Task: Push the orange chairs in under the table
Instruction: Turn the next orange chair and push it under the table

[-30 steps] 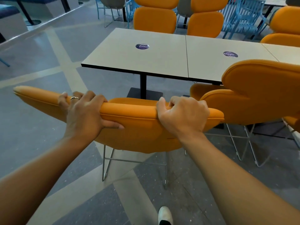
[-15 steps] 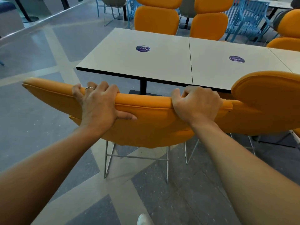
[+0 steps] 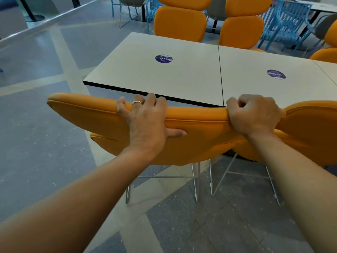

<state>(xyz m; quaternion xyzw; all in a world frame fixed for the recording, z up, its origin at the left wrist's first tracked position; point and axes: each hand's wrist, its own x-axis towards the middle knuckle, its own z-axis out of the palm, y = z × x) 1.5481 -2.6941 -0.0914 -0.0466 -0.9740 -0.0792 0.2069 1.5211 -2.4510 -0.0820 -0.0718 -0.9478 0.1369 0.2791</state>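
An orange padded chair (image 3: pixel 197 137) on thin metal legs stands right in front of me, its backrest top almost at the near edge of the white table (image 3: pixel 164 81). My left hand (image 3: pixel 145 123) grips the top of the backrest, fingers curled over it, thumb on the rear face. My right hand (image 3: pixel 253 115) grips the same top edge further right, fist tight. A second orange chair (image 3: pixel 313 128) stands close on the right, its backrest overlapping the first. The seat of the held chair is hidden under the table.
A second white table (image 3: pixel 264 84) joins the first on the right. Two orange chairs (image 3: pixel 180 22) (image 3: pixel 240 30) face me across the tables, another (image 3: pixel 326 53) at far right. Blue slatted chairs (image 3: pixel 284 24) stand behind. Grey floor stretches out to the left.
The chair has slid forward with both hands on it; its backrest now nearly meets the table's near edge and sits closer to the chair on the right. I have stepped forward with it.
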